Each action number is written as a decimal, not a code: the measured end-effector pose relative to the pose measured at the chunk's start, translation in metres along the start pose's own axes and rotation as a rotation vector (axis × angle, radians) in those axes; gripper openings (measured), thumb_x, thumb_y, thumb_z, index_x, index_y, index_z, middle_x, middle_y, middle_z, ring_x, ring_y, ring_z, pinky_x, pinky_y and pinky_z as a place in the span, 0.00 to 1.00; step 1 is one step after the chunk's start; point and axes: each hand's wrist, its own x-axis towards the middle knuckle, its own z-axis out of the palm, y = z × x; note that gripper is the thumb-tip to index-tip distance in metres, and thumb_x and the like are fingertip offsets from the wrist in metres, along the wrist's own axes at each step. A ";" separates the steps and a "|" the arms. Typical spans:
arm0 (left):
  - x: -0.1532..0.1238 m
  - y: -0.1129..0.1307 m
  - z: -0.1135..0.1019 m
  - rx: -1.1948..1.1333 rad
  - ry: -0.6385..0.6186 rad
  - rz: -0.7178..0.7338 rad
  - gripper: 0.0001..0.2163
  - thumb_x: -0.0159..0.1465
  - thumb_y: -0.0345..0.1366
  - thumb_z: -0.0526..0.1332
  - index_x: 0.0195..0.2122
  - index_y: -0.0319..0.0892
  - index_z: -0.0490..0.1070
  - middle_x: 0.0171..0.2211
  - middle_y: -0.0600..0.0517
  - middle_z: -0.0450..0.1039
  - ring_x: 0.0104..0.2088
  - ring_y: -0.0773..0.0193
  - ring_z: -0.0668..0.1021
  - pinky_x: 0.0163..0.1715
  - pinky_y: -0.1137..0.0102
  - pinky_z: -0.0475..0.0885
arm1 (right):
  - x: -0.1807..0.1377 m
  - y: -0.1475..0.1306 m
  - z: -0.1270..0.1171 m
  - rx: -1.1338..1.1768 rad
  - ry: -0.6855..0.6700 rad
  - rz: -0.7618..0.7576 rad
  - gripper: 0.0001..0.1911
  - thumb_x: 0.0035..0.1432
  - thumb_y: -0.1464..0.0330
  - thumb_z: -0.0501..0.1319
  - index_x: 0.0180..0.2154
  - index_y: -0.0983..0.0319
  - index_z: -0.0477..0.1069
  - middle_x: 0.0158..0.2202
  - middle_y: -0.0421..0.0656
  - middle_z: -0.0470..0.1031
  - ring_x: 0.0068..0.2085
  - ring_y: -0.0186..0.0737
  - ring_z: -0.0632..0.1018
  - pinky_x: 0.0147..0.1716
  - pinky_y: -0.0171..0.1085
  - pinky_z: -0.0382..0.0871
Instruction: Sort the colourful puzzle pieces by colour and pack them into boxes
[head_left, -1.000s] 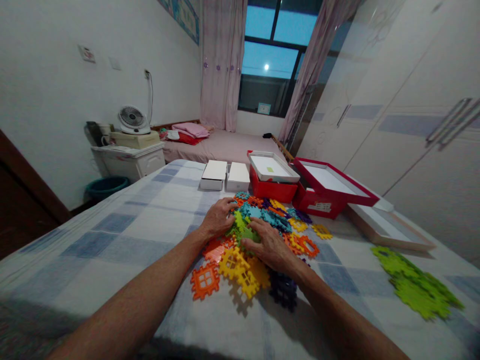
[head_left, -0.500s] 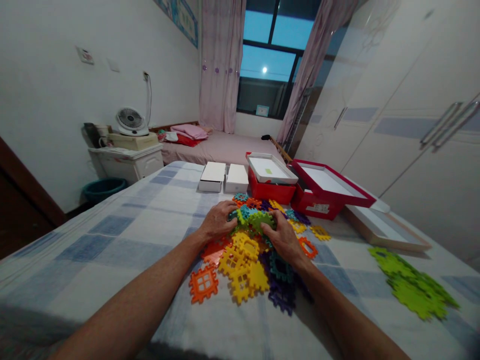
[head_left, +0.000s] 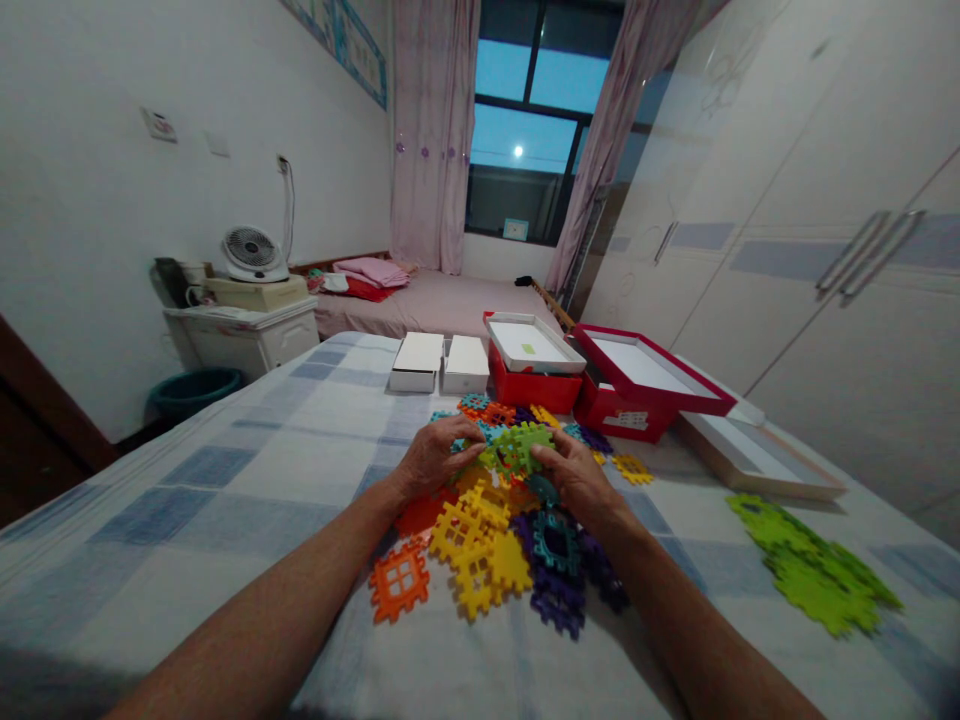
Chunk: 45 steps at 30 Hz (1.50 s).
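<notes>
A pile of coloured interlocking plastic tiles [head_left: 487,540] lies on the checked bedspread in front of me: yellow, orange, purple, teal. Above the pile's far part both hands hold a green tile [head_left: 519,447] between them. My left hand [head_left: 433,458] pinches its left edge with curled fingers. My right hand [head_left: 574,476] grips its right edge, fingers closed around it.
A separate heap of green tiles [head_left: 814,565] lies at the right. Two red boxes [head_left: 534,385] [head_left: 637,400] and two white boxes [head_left: 416,362] stand beyond the pile. A flat tray [head_left: 757,455] lies by the wardrobe doors. A nightstand with a fan [head_left: 251,250] stands left.
Both hands left the pile's near part, moved farther away and lifted a green tile between them. The right hand uncovered purple and teal tiles.
</notes>
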 end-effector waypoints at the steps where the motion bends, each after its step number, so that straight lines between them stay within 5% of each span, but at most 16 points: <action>1: 0.000 0.000 0.000 -0.008 0.018 -0.010 0.07 0.62 0.36 0.57 0.32 0.41 0.73 0.32 0.50 0.75 0.35 0.65 0.75 0.39 0.69 0.69 | 0.000 -0.002 0.001 0.075 -0.005 0.030 0.18 0.46 0.62 0.66 0.39 0.60 0.70 0.36 0.42 0.77 0.35 0.40 0.77 0.37 0.39 0.72; 5: 0.001 0.001 -0.002 0.006 0.096 -0.138 0.07 0.61 0.37 0.58 0.31 0.41 0.72 0.29 0.53 0.72 0.28 0.69 0.72 0.31 0.72 0.67 | -0.002 -0.013 0.002 0.313 0.026 0.071 0.19 0.39 0.63 0.70 0.36 0.60 0.70 0.34 0.41 0.78 0.35 0.41 0.78 0.37 0.40 0.73; 11: -0.001 0.002 -0.009 0.113 -0.226 -0.065 0.12 0.53 0.44 0.66 0.34 0.43 0.74 0.34 0.52 0.73 0.36 0.63 0.73 0.38 0.69 0.68 | -0.006 -0.015 0.001 0.289 -0.009 0.107 0.19 0.40 0.64 0.70 0.36 0.60 0.70 0.34 0.40 0.78 0.32 0.39 0.78 0.34 0.39 0.74; 15: 0.001 0.002 -0.011 0.092 -0.305 0.001 0.11 0.56 0.43 0.63 0.35 0.42 0.75 0.34 0.50 0.74 0.37 0.63 0.74 0.40 0.68 0.67 | -0.009 -0.010 0.003 0.228 -0.056 0.119 0.18 0.42 0.63 0.69 0.37 0.61 0.71 0.35 0.41 0.78 0.32 0.38 0.77 0.34 0.38 0.73; 18: 0.003 0.003 -0.010 0.049 -0.251 -0.025 0.10 0.61 0.41 0.57 0.33 0.41 0.75 0.31 0.50 0.74 0.33 0.64 0.73 0.37 0.69 0.67 | -0.011 -0.009 0.002 0.136 -0.129 0.103 0.17 0.47 0.62 0.65 0.40 0.61 0.70 0.37 0.42 0.77 0.35 0.39 0.77 0.39 0.39 0.72; 23: 0.006 0.013 -0.006 -0.093 0.011 -0.222 0.13 0.62 0.42 0.54 0.30 0.41 0.72 0.27 0.53 0.71 0.28 0.67 0.71 0.31 0.71 0.66 | -0.014 -0.011 0.004 -0.047 -0.201 0.049 0.18 0.50 0.62 0.62 0.43 0.60 0.70 0.41 0.42 0.76 0.40 0.40 0.76 0.42 0.39 0.70; 27: 0.006 0.022 0.000 -0.351 -0.008 -0.318 0.14 0.59 0.45 0.57 0.28 0.40 0.73 0.24 0.54 0.70 0.26 0.68 0.70 0.28 0.72 0.67 | -0.016 -0.008 0.010 -0.051 -0.224 0.001 0.17 0.50 0.64 0.62 0.44 0.59 0.69 0.39 0.39 0.75 0.39 0.37 0.76 0.40 0.36 0.70; 32: 0.002 0.026 -0.001 -0.374 0.019 -0.362 0.15 0.59 0.48 0.56 0.28 0.42 0.74 0.26 0.53 0.72 0.28 0.64 0.73 0.31 0.70 0.69 | -0.015 -0.015 0.005 -0.033 -0.116 -0.043 0.17 0.47 0.65 0.64 0.41 0.59 0.68 0.38 0.38 0.74 0.38 0.35 0.75 0.39 0.35 0.69; 36: 0.000 0.012 -0.010 -0.251 0.148 -0.395 0.15 0.61 0.49 0.53 0.33 0.45 0.74 0.31 0.52 0.74 0.32 0.61 0.75 0.35 0.67 0.70 | -0.025 -0.036 -0.043 -0.109 0.101 -0.072 0.20 0.45 0.62 0.65 0.42 0.61 0.68 0.37 0.40 0.75 0.35 0.35 0.75 0.36 0.36 0.69; 40: 0.000 -0.007 -0.013 -0.163 0.220 -0.415 0.17 0.61 0.50 0.51 0.34 0.46 0.73 0.33 0.50 0.74 0.34 0.58 0.76 0.39 0.63 0.71 | -0.055 -0.051 -0.132 -0.402 0.404 -0.014 0.22 0.43 0.62 0.65 0.41 0.64 0.69 0.35 0.42 0.75 0.31 0.36 0.74 0.30 0.36 0.66; 45: -0.001 -0.018 -0.013 -0.083 0.221 -0.456 0.18 0.62 0.50 0.48 0.33 0.46 0.73 0.35 0.49 0.75 0.37 0.55 0.76 0.41 0.61 0.70 | -0.083 -0.043 -0.232 -0.683 0.538 0.080 0.15 0.41 0.65 0.64 0.34 0.63 0.73 0.32 0.45 0.77 0.31 0.43 0.75 0.31 0.41 0.68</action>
